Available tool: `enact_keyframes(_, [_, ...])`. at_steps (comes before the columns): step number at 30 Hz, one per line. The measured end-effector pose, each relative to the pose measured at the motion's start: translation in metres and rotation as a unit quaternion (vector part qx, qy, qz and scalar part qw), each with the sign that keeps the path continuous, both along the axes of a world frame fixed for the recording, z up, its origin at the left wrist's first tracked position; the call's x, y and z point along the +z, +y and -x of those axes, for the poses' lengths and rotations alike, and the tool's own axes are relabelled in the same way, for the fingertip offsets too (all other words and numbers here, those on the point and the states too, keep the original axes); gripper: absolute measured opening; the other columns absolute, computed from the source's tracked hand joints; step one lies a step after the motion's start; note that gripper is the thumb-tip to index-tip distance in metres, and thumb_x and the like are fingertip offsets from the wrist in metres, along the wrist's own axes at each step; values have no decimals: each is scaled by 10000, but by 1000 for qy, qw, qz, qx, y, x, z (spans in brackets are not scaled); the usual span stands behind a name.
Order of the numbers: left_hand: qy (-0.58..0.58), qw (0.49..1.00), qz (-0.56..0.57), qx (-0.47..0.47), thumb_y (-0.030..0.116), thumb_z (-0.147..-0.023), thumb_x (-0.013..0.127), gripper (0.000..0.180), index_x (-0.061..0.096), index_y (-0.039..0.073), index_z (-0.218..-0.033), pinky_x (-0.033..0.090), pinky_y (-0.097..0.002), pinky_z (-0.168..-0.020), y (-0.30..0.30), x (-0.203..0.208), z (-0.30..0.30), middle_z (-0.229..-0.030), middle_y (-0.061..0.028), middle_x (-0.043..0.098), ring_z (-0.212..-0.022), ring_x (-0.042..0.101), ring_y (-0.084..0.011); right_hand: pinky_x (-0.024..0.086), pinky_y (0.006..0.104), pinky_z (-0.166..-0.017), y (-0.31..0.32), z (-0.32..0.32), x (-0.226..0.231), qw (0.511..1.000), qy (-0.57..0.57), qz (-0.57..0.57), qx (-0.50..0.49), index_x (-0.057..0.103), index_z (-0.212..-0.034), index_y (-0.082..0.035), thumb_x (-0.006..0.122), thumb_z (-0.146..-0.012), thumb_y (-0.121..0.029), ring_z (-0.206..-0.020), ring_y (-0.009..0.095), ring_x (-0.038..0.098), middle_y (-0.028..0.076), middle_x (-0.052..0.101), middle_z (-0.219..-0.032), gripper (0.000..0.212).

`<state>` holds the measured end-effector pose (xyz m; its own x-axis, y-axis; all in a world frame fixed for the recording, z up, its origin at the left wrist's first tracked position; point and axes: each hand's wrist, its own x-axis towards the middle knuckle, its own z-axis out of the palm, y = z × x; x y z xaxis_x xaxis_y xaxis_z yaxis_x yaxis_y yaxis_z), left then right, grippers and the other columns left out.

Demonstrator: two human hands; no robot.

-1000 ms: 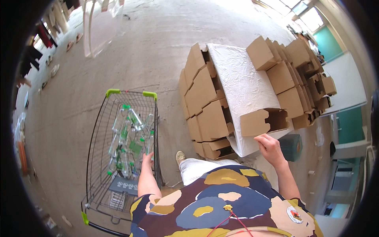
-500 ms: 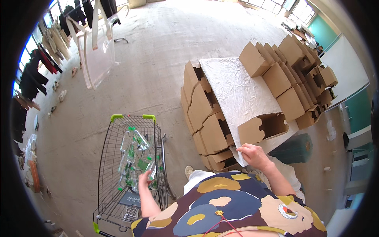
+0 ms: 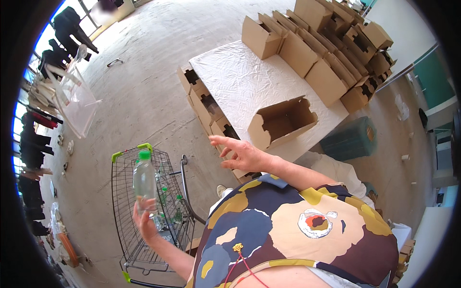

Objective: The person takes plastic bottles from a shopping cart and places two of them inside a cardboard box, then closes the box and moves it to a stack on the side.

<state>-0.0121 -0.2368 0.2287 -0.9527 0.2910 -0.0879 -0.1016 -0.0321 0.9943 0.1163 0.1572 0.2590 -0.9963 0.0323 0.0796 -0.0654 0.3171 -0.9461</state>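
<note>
My left hand (image 3: pixel 145 218) grips the lower part of a clear plastic bottle (image 3: pixel 144 180) with a green cap, holding it upright above the wire shopping cart (image 3: pixel 126 201). More clear bottles with green caps (image 3: pixel 178 206) lie in the cart, partly hidden by its mesh and my arm. My right hand (image 3: pixel 240 152) hangs in the air near the front corner of the white-covered table (image 3: pixel 230 72), fingers apart and holding nothing. Beyond it, an open cardboard box (image 3: pixel 283 122) sits on the table with its opening toward me.
Rows of folded-open cardboard boxes (image 3: pixel 307 53) fill the table's far right side. More cardboard boxes (image 3: pixel 199 103) stack along its left side. A teal wrapped bundle (image 3: pixel 349 139) rests on the floor to the right. A clear tote bag (image 3: pixel 79 105) and dark clothes (image 3: pixel 72 29) hang at the left.
My left hand has lifted the bottle up out of the cart. My right hand has moved left, away from the table's corner, and its fingers have spread. The view has turned.
</note>
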Motion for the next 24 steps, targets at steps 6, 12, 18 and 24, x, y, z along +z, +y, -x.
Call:
enact_keyframes(6, [-45, 972, 9, -231, 313, -600, 731, 742, 580, -65, -1220, 476, -267, -843, 186, 36, -40, -989, -79, 655, -851, 627, -155, 545, 215, -656, 61, -53, 35, 945, 9, 325, -27, 210, -1537, -156, 740, -860, -189, -842, 105, 644, 125, 499, -1301, 860])
enact_keyframes(12, [10, 868, 53, -494, 192, -700, 796, 771, 474, 59, -1387, 473, -315, -906, 329, 53, -65, -1134, -75, 632, -1030, 596, -160, 479, 180, -471, 155, -111, 17, 941, 3, 229, -248, 590, -1079, -47, 675, -931, -276, -555, 61, 601, 14, 607, -828, 286])
enact_keyframes(18, [208, 772, 223, -558, 128, -671, 801, 894, 364, 60, -1448, 525, -341, -767, 443, 70, -88, -941, -128, 675, -845, 684, -220, 457, 186, -464, 199, -134, 13, 929, 12, 170, -329, 594, -1026, -44, 687, -919, -301, -534, 50, 576, -6, 596, -734, 294])
enact_keyframes(24, [242, 782, 289, -497, 189, -664, 802, 808, 432, 50, -1369, 510, -370, -822, 501, 35, -86, -1002, -192, 664, -947, 666, -311, 523, 236, -654, 233, -133, -13, 890, 98, 155, -418, 598, -1156, -2, 669, -934, -292, -769, 79, 612, 31, 636, -897, 372])
